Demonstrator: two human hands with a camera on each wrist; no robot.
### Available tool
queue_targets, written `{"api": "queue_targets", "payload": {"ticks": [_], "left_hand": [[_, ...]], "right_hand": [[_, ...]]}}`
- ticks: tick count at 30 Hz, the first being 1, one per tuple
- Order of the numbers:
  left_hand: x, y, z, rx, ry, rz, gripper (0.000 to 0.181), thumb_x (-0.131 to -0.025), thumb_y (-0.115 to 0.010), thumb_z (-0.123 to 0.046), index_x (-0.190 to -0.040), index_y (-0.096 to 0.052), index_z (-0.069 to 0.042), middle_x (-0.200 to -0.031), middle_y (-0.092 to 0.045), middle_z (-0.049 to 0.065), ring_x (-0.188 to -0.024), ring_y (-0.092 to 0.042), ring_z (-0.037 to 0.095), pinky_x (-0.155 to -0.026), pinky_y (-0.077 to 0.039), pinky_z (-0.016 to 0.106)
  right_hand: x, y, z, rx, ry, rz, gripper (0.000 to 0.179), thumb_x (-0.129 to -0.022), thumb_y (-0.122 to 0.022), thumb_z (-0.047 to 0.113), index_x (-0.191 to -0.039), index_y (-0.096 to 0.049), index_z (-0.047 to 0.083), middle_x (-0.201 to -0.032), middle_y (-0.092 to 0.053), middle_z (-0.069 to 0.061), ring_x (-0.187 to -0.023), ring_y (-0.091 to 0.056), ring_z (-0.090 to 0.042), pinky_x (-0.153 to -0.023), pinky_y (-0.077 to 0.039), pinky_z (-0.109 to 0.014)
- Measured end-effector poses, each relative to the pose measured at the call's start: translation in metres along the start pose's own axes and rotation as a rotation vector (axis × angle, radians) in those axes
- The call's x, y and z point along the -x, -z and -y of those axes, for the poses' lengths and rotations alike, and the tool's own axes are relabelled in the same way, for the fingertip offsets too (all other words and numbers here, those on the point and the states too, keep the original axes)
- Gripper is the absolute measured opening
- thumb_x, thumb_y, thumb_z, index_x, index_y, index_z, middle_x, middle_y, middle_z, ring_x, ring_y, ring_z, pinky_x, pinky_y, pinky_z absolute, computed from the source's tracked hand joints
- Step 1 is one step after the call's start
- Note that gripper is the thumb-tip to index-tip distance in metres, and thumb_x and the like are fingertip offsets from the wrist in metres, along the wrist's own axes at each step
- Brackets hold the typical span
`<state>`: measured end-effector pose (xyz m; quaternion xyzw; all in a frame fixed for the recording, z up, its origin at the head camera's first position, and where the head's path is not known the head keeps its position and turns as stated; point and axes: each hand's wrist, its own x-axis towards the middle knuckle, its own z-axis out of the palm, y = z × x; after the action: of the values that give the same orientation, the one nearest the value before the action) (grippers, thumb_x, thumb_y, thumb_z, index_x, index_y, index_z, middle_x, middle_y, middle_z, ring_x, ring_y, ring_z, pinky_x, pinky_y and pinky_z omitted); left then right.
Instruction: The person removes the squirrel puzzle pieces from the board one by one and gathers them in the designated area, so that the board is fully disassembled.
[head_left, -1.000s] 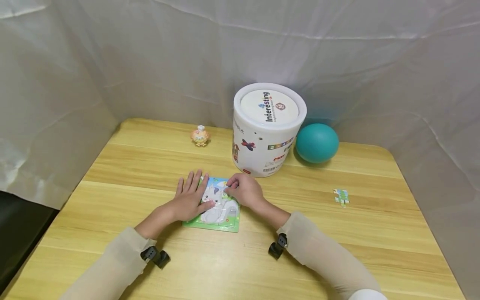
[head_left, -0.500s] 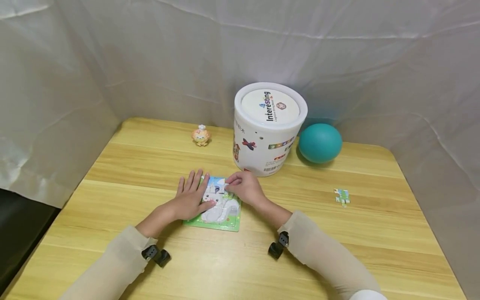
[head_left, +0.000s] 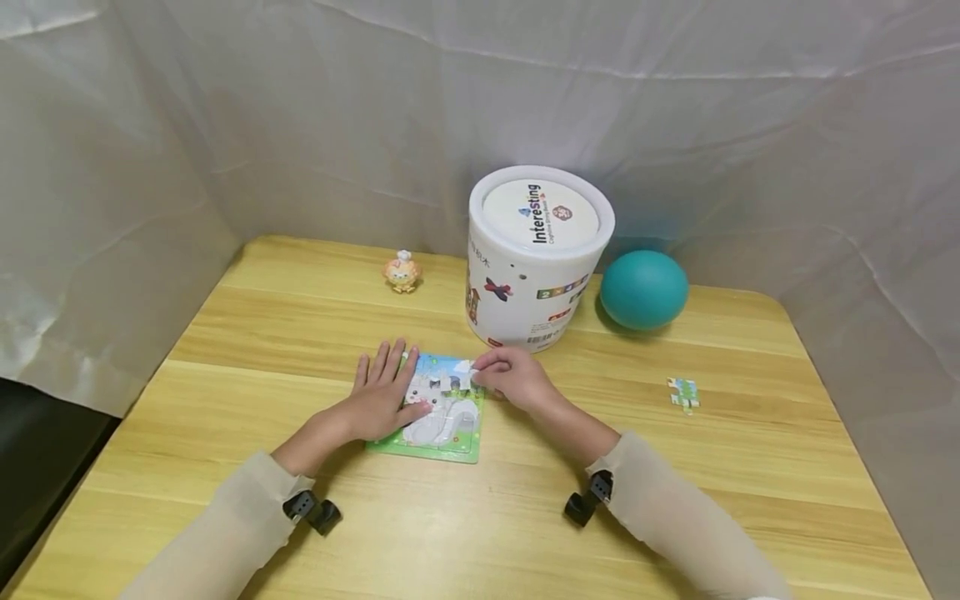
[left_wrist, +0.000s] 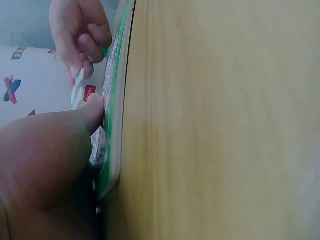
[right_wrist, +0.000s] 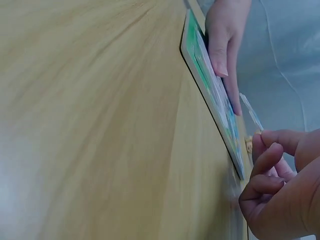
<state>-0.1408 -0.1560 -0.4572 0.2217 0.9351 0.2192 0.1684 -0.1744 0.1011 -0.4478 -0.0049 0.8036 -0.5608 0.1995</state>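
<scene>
A square jigsaw puzzle (head_left: 438,454) with a green border and a grey-white cartoon animal lies on the table. My left hand (head_left: 377,406) rests flat across its left side, fingers spread and thumb over the picture. Thumb and index finger of my right hand (head_left: 519,382) pinch a puzzle piece (right_wrist: 251,112) by its edge. In the right wrist view that piece stands off the board, tilted; from the left wrist, the piece (left_wrist: 77,91) shows edge-on above the left thumb. Part of the puzzle's left side is hidden under the left hand.
Farther right lies a loose green and blue clump of puzzle pieces (head_left: 684,393). Behind the puzzle stand a white bucket (head_left: 525,292) with a lid and a small orange figurine (head_left: 402,272). A teal ball (head_left: 643,289) sits beside the bucket, near the grey curtain (head_left: 360,108).
My right hand has moved right and drawn the pinched puzzle piece away from the picture's upper part, toward the board's right edge. The left hand stays in place. The teal ball has shifted slightly right.
</scene>
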Motion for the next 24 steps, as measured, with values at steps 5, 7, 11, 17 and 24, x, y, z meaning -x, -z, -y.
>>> {"api": "queue_targets", "payload": {"ticks": [5, 7, 11, 17, 24], "left_hand": [[0.0, -0.001, 0.0, 0.006, -0.006, -0.003, 0.089, -0.106, -0.05, -0.046, -0.161, 0.002, 0.002, -0.165, 0.016, 0.027, -0.15, 0.02, 0.047, -0.115, 0.014, 0.068], [0.0, -0.001, 0.0, 0.012, -0.009, -0.004, 0.089, -0.106, -0.05, -0.045, -0.161, 0.002, 0.003, -0.165, 0.016, 0.028, -0.15, 0.02, 0.047, -0.115, 0.014, 0.068], [0.001, 0.0, -0.001, 0.024, -0.014, -0.004, 0.089, -0.106, -0.05, -0.045, -0.161, 0.002, 0.003, -0.165, 0.016, 0.028, -0.15, 0.02, 0.047, -0.114, 0.014, 0.068], [0.001, -0.001, 0.001, 0.056, -0.044, -0.02, 0.09, -0.106, -0.047, -0.049, -0.161, 0.001, 0.004, -0.165, 0.016, 0.029, -0.15, 0.02, 0.048, -0.114, 0.015, 0.068], [0.001, 0.0, 0.0, 0.047, -0.033, -0.012, 0.09, -0.106, -0.047, -0.049, -0.161, 0.001, 0.004, -0.165, 0.017, 0.029, -0.15, 0.02, 0.048, -0.114, 0.016, 0.067]], "right_hand": [[0.01, 0.018, -0.008, -0.006, -0.032, 0.01, 0.014, -0.09, -0.076, 0.006, -0.104, -0.073, 0.002, -0.087, -0.071, -0.007, -0.068, -0.056, -0.016, -0.06, -0.046, -0.025], [0.016, 0.028, -0.01, 0.004, -0.049, 0.009, 0.016, -0.091, -0.076, 0.006, -0.106, -0.073, 0.003, -0.088, -0.072, -0.006, -0.068, -0.056, -0.016, -0.06, -0.046, -0.025], [0.028, 0.053, -0.017, 0.017, -0.054, 0.008, 0.02, -0.091, -0.075, 0.008, -0.11, -0.072, 0.002, -0.088, -0.072, -0.006, -0.067, -0.055, -0.016, -0.059, -0.046, -0.025], [0.046, 0.095, -0.027, 0.031, -0.032, -0.005, 0.026, -0.093, -0.075, 0.015, -0.113, -0.07, 0.0, -0.089, -0.072, -0.008, -0.069, -0.056, -0.018, -0.061, -0.048, -0.029], [0.063, 0.14, -0.03, 0.09, -0.019, -0.043, 0.034, -0.097, -0.072, 0.023, -0.12, -0.067, -0.001, -0.097, -0.072, -0.004, -0.074, -0.055, -0.016, -0.063, -0.048, -0.03]]}}
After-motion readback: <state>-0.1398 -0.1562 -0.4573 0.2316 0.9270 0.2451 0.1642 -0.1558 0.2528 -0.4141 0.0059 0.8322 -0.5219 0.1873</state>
